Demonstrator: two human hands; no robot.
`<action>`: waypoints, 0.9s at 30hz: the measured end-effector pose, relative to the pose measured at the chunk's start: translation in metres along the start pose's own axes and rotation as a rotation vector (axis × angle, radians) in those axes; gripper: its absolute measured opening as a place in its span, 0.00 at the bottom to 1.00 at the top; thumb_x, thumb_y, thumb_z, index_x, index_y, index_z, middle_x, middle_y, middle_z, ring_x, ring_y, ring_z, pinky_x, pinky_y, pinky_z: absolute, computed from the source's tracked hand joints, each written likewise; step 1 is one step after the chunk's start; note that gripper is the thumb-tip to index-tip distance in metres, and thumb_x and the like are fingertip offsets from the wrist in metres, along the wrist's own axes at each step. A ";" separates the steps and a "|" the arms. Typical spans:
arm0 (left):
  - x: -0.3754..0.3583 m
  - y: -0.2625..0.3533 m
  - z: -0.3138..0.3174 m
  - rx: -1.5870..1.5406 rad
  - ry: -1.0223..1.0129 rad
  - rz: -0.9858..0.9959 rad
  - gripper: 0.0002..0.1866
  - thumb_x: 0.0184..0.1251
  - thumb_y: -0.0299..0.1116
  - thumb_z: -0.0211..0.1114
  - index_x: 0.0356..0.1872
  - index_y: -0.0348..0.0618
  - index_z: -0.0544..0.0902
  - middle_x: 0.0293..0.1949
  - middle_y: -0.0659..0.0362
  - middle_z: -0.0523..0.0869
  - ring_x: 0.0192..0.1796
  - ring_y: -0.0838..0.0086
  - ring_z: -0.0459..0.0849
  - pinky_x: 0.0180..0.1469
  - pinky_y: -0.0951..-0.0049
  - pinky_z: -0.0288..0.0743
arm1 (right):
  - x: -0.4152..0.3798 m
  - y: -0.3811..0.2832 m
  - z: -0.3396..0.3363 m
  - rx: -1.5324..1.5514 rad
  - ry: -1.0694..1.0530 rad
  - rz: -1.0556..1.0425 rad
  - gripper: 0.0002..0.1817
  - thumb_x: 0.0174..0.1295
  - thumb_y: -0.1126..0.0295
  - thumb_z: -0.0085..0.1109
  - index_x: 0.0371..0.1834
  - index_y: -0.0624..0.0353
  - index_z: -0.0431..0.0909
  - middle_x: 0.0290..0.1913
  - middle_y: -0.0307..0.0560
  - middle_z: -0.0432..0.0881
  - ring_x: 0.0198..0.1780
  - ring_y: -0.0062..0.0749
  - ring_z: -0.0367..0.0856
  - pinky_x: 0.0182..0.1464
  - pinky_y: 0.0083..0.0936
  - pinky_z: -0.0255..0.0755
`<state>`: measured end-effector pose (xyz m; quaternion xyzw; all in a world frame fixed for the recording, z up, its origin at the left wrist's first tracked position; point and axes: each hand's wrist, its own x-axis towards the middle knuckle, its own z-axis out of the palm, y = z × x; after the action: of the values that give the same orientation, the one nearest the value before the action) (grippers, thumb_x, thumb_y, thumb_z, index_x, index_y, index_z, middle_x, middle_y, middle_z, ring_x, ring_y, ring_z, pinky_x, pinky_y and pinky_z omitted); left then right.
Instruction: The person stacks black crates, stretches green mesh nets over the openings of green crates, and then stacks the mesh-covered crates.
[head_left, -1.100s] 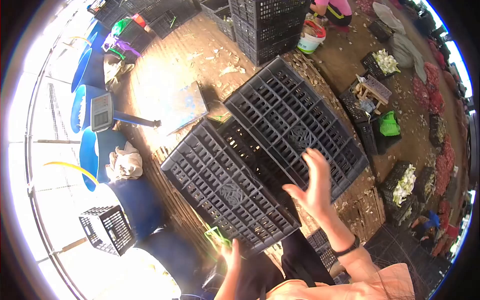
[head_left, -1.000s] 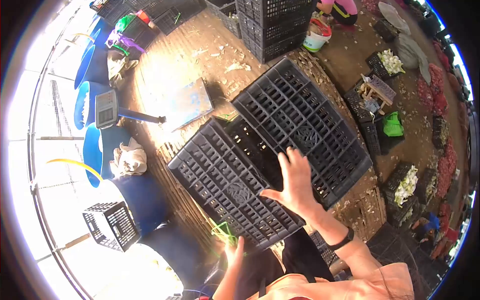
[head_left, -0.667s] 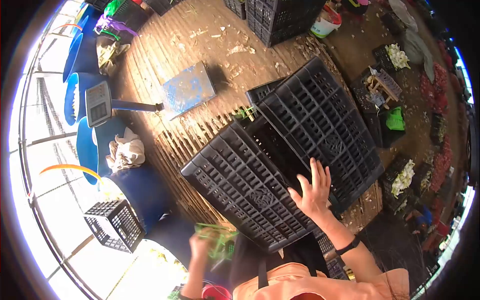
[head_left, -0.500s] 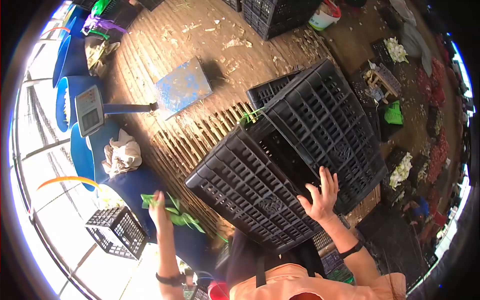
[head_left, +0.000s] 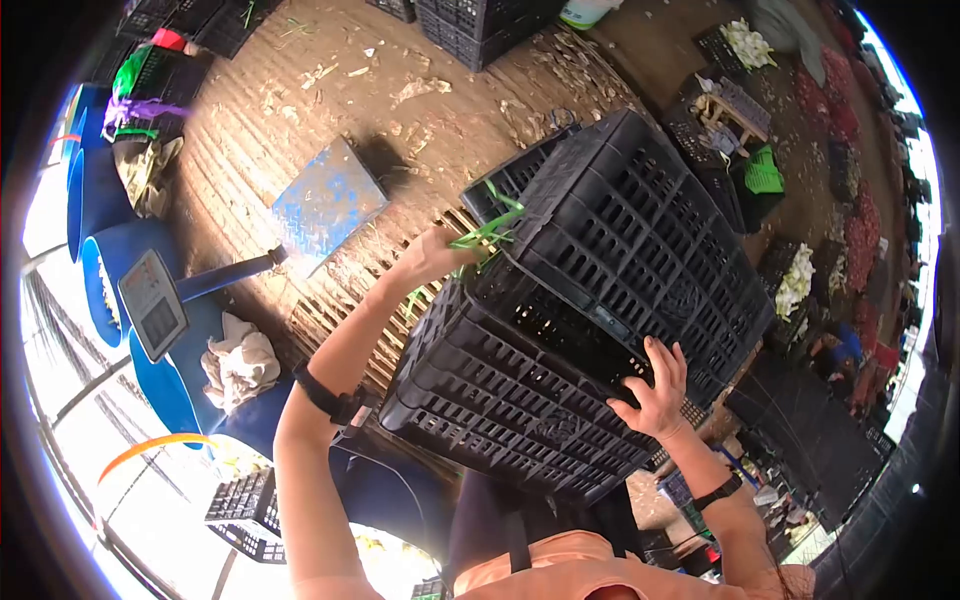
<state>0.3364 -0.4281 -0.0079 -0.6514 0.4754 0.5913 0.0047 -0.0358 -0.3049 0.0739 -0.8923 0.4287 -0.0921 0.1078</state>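
Note:
Two black plastic crates, a nearer one point(head_left: 530, 400) and a farther one point(head_left: 650, 250), lean together with a dark gap between them. My left hand point(head_left: 436, 256) is at the far left corner where they meet, its fingers closed round green strips point(head_left: 488, 234) that stick out past the fingertips. Green ends also hang below the palm. My right hand point(head_left: 655, 395) lies at the right end of the gap, fingers spread, touching the crate edge and holding nothing.
A scale with a blue-flecked plate point(head_left: 328, 205) and a display point(head_left: 153, 305) stands at the left, beside blue barrels point(head_left: 165, 385). Stacked black crates point(head_left: 480, 30) are at the top. A green basket point(head_left: 763, 170) and white vegetables point(head_left: 795, 282) lie at the right.
My left hand has moved up and right from the lower left to the crates' far corner, carrying the green strips. My right hand has stayed by the gap. The view has shifted slightly.

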 end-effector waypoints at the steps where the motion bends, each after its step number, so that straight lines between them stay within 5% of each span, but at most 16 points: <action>1: 0.007 -0.005 0.003 0.010 -0.006 0.003 0.18 0.51 0.44 0.68 0.41 0.46 0.85 0.30 0.61 0.84 0.32 0.75 0.79 0.35 0.73 0.71 | 0.000 0.000 0.000 0.000 0.004 0.011 0.25 0.58 0.43 0.49 0.23 0.54 0.77 0.62 0.61 0.64 0.61 0.51 0.65 0.67 0.47 0.48; 3: 0.020 -0.018 0.012 -0.023 -0.030 0.197 0.21 0.49 0.46 0.67 0.41 0.43 0.84 0.30 0.59 0.84 0.32 0.73 0.79 0.35 0.72 0.71 | -0.001 0.000 0.000 0.013 0.013 0.009 0.24 0.57 0.43 0.51 0.23 0.54 0.77 0.62 0.61 0.65 0.62 0.49 0.65 0.68 0.46 0.47; 8: 0.022 -0.012 0.011 0.065 -0.048 0.222 0.18 0.49 0.39 0.63 0.43 0.48 0.84 0.33 0.56 0.85 0.36 0.71 0.81 0.40 0.71 0.74 | -0.002 0.001 0.000 0.030 0.013 0.032 0.22 0.54 0.45 0.55 0.23 0.54 0.77 0.62 0.60 0.66 0.61 0.49 0.66 0.68 0.46 0.48; 10: 0.014 0.011 0.008 0.210 -0.049 0.174 0.19 0.51 0.45 0.61 0.43 0.52 0.84 0.32 0.50 0.85 0.36 0.63 0.84 0.41 0.64 0.77 | -0.004 0.002 -0.003 0.031 0.038 0.040 0.21 0.53 0.45 0.57 0.23 0.54 0.76 0.62 0.59 0.66 0.60 0.49 0.66 0.67 0.46 0.48; 11: 0.021 0.009 0.011 0.453 0.022 0.311 0.18 0.53 0.44 0.58 0.45 0.55 0.83 0.35 0.49 0.85 0.37 0.59 0.84 0.42 0.61 0.78 | -0.005 0.003 -0.005 0.049 0.008 0.039 0.21 0.52 0.46 0.58 0.23 0.54 0.76 0.62 0.59 0.66 0.60 0.49 0.67 0.67 0.46 0.48; 18: 0.033 0.010 -0.002 0.592 -0.085 0.496 0.16 0.49 0.39 0.63 0.41 0.47 0.82 0.37 0.47 0.84 0.43 0.55 0.82 0.47 0.60 0.74 | -0.005 0.004 -0.010 0.078 0.036 0.054 0.21 0.49 0.45 0.61 0.22 0.53 0.76 0.62 0.56 0.66 0.61 0.47 0.66 0.68 0.46 0.48; 21: 0.034 0.006 -0.006 0.517 -0.149 0.450 0.16 0.52 0.42 0.64 0.41 0.48 0.82 0.37 0.49 0.84 0.42 0.55 0.81 0.45 0.60 0.73 | -0.007 0.004 -0.012 0.099 -0.006 0.060 0.22 0.48 0.44 0.61 0.21 0.53 0.75 0.61 0.55 0.67 0.61 0.45 0.66 0.69 0.46 0.47; 22: 0.038 0.004 -0.003 0.472 -0.045 0.607 0.14 0.53 0.40 0.65 0.40 0.48 0.83 0.37 0.49 0.84 0.41 0.57 0.82 0.45 0.62 0.74 | -0.007 0.005 -0.012 0.095 0.010 0.072 0.22 0.48 0.44 0.61 0.21 0.53 0.75 0.61 0.55 0.67 0.61 0.45 0.66 0.69 0.46 0.47; 24: 0.018 0.015 -0.003 0.325 -0.025 0.385 0.12 0.53 0.38 0.66 0.38 0.48 0.84 0.37 0.49 0.84 0.41 0.60 0.82 0.44 0.65 0.74 | -0.008 0.004 -0.013 0.116 0.004 0.066 0.22 0.48 0.44 0.61 0.20 0.53 0.74 0.61 0.55 0.68 0.61 0.45 0.66 0.69 0.46 0.47; 26: 0.031 -0.016 0.007 0.277 0.068 0.401 0.09 0.55 0.35 0.67 0.37 0.47 0.84 0.35 0.53 0.85 0.39 0.68 0.83 0.42 0.69 0.74 | -0.006 0.003 -0.014 0.116 0.030 0.067 0.22 0.49 0.45 0.61 0.18 0.53 0.73 0.61 0.54 0.68 0.62 0.43 0.66 0.68 0.46 0.49; 27: 0.031 -0.021 0.011 -0.016 0.185 0.382 0.08 0.54 0.32 0.69 0.35 0.45 0.84 0.31 0.59 0.83 0.33 0.74 0.80 0.36 0.73 0.72 | -0.005 0.004 -0.014 0.106 0.048 0.061 0.22 0.50 0.46 0.60 0.17 0.53 0.71 0.61 0.53 0.67 0.62 0.42 0.66 0.67 0.45 0.50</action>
<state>0.3363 -0.4287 -0.0468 -0.6008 0.5840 0.5229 -0.1565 -0.0455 -0.3054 0.0863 -0.8693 0.4528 -0.1328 0.1473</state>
